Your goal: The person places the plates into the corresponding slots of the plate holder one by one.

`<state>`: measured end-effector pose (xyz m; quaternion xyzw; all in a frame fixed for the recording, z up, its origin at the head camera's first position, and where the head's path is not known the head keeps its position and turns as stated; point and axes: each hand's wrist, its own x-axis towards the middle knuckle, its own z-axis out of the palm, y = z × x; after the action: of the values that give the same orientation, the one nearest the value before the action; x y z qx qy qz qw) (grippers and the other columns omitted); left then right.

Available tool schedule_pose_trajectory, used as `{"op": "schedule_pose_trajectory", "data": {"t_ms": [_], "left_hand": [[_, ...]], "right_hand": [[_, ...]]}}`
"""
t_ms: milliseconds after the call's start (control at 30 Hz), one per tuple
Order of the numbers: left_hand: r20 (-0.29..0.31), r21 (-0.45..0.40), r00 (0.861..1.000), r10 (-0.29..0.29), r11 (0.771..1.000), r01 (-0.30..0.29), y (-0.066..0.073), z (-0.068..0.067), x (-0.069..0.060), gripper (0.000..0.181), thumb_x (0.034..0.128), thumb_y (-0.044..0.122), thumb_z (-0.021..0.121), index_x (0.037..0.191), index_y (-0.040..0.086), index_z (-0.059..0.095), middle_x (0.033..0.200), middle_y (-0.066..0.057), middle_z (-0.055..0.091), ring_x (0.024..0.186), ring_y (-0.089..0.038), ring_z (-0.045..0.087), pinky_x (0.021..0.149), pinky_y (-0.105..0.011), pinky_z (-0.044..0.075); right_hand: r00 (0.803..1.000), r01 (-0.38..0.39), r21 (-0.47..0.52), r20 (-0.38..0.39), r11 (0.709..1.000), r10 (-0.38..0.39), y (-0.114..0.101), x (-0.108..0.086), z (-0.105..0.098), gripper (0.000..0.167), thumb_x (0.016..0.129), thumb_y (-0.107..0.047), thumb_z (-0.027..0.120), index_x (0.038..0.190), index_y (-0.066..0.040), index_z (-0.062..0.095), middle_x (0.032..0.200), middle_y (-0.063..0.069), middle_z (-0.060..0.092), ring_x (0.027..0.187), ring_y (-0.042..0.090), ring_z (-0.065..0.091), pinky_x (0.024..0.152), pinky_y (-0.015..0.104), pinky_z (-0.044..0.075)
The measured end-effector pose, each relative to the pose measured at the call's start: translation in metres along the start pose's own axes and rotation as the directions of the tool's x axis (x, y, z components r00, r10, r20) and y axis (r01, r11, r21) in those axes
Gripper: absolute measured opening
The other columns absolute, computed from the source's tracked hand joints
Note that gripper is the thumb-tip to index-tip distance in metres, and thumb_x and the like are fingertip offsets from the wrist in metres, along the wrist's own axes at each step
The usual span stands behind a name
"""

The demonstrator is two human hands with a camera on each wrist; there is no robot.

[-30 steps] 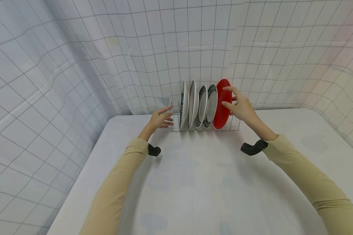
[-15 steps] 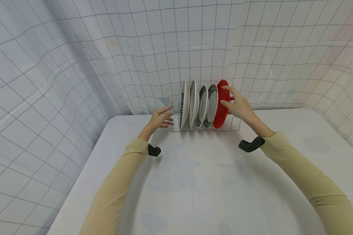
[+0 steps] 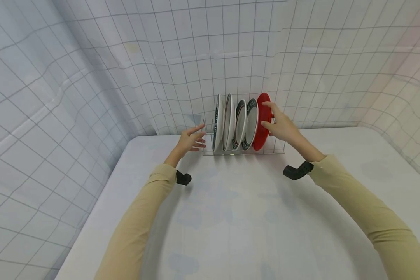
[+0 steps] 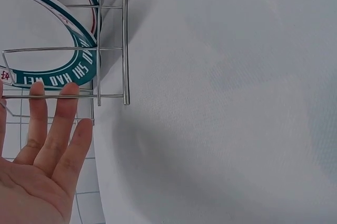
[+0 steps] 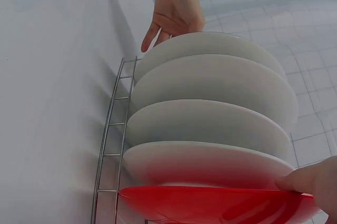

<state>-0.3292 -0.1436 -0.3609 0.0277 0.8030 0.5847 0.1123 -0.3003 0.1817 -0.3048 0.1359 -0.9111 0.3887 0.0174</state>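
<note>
A wire dish rack (image 5: 109, 124) at the back of the table holds a row of plates standing on edge. The rightmost is a red plate (image 3: 262, 132); my right hand (image 3: 282, 125) pinches its edge, thumb on the left face and fingers behind. To its left stand several white plates (image 3: 252, 122) with dark patterned rims. My left hand (image 3: 189, 141) is at the rack's left end, fingers stretched out. In the left wrist view its fingertips (image 4: 67, 90) touch the end wires, close to a plate with a green lettered rim (image 4: 79, 71).
The white table (image 3: 231, 214) spreads out in front of the rack. Behind it and to both sides hangs a white grid-patterned curtain (image 3: 161, 58). Black wrist camera mounts (image 3: 298, 170) stick out beneath both forearms.
My right hand has moved slightly left with the red plate, whose upper part now leans closer to the neighbouring white plate. The left hand has stayed at the rack's end.
</note>
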Motion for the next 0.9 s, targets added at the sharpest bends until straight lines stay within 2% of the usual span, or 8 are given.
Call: {"op": "schedule_pose_trajectory", "data": {"t_ms": [100,233,433,633,733,900], "left_hand": [[-0.007,0.010,1.000,0.006,1.000,-0.006,-0.002,-0.001,0.001,0.049,0.0995,0.029,0.052,0.147,0.025,0.041,0.121,-0.033,0.060,0.109,-0.045,0.062,0.096,-0.052,0.051],[-0.038,0.029,0.999,0.024,0.999,-0.023,-0.016,-0.002,0.011,0.047,0.0978,0.036,0.054,0.144,0.032,0.044,0.113,-0.026,0.066,0.102,-0.038,0.067,0.090,-0.047,0.056],[-0.055,0.040,0.998,0.035,0.999,-0.033,-0.016,-0.003,0.008,0.047,0.0979,0.035,0.054,0.144,0.031,0.045,0.113,-0.026,0.066,0.092,-0.029,0.071,0.086,-0.044,0.058],[-0.054,0.037,0.998,0.035,0.999,-0.033,-0.016,-0.002,0.006,0.047,0.0981,0.035,0.054,0.144,0.029,0.045,0.112,-0.027,0.066,0.095,-0.033,0.070,0.088,-0.047,0.057],[-0.057,0.038,0.998,0.030,0.999,-0.027,-0.017,-0.001,0.006,0.047,0.0983,0.034,0.054,0.144,0.030,0.045,0.111,-0.026,0.067,0.092,-0.031,0.071,0.088,-0.048,0.056],[-0.061,0.075,0.997,0.053,0.996,-0.049,-0.017,0.002,0.005,0.047,0.0996,0.035,0.051,0.145,0.031,0.043,0.114,-0.027,0.066,0.093,-0.031,0.071,0.086,-0.048,0.057]], "right_hand": [[1.000,0.023,-0.021,-0.013,1.000,-0.023,0.001,0.000,0.003,0.064,0.098,-0.013,0.051,0.152,-0.018,0.019,0.129,0.026,0.048,0.089,0.039,0.065,0.066,0.033,0.058],[0.999,0.034,-0.024,-0.020,0.999,-0.034,0.001,-0.001,0.005,0.066,0.097,-0.012,0.051,0.153,-0.018,0.017,0.134,0.026,0.046,0.091,0.040,0.065,0.066,0.034,0.058],[0.999,0.035,-0.033,-0.027,0.999,-0.036,-0.002,-0.002,0.007,0.069,0.097,-0.012,0.052,0.154,-0.018,0.015,0.140,0.025,0.044,0.097,0.043,0.063,0.074,0.043,0.060],[0.998,0.059,-0.031,-0.026,0.998,-0.060,0.000,-0.004,0.008,0.069,0.097,-0.011,0.053,0.154,-0.017,0.014,0.136,0.025,0.046,0.101,0.043,0.061,0.084,0.052,0.057],[0.997,0.079,-0.007,-0.026,0.997,-0.079,0.003,-0.005,0.008,0.069,0.097,-0.011,0.053,0.154,-0.016,0.015,0.135,0.025,0.046,0.106,0.043,0.059,0.086,0.053,0.056],[0.993,0.107,0.011,-0.060,0.994,-0.106,0.014,-0.012,0.004,0.071,0.099,-0.024,0.051,0.156,-0.018,0.008,0.144,0.025,0.038,0.117,0.044,0.052,0.090,0.056,0.053]]}}
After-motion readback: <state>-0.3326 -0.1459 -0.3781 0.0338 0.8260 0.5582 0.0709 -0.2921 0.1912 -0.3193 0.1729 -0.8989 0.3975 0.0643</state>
